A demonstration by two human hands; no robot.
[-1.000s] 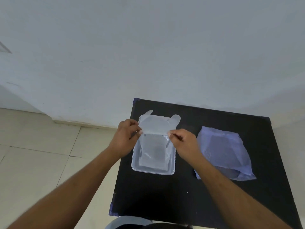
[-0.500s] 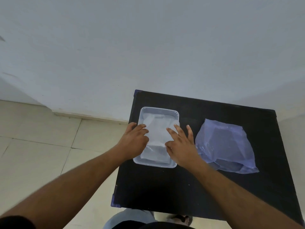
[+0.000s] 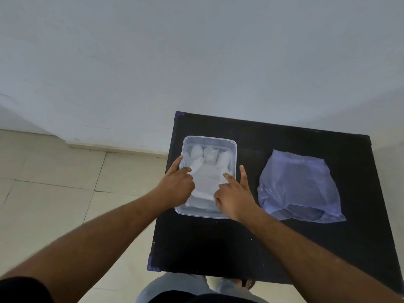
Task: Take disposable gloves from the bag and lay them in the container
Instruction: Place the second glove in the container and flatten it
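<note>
A clear plastic container (image 3: 233, 147) stands on the left part of a black table (image 3: 273, 248). A translucent white disposable glove (image 3: 207, 171) lies flat inside it, fingers pointing to the far rim. My left hand (image 3: 177, 189) rests on the container's left side, fingertips pressing the glove's left edge. My right hand (image 3: 234, 195) presses the glove's right edge with one finger, the others spread over the right rim. A bluish translucent plastic bag (image 3: 299, 186) lies to the right, apart from both hands.
The table stands against a white wall (image 3: 196, 62). Tiled floor (image 3: 54, 182) lies to the left, past the table's edge. My legs and a foot show below the table's near edge.
One second ago both hands held the glove up by its cuff above the container. They lowered it in, and now it lies flat with the fingers pressing its edges.
</note>
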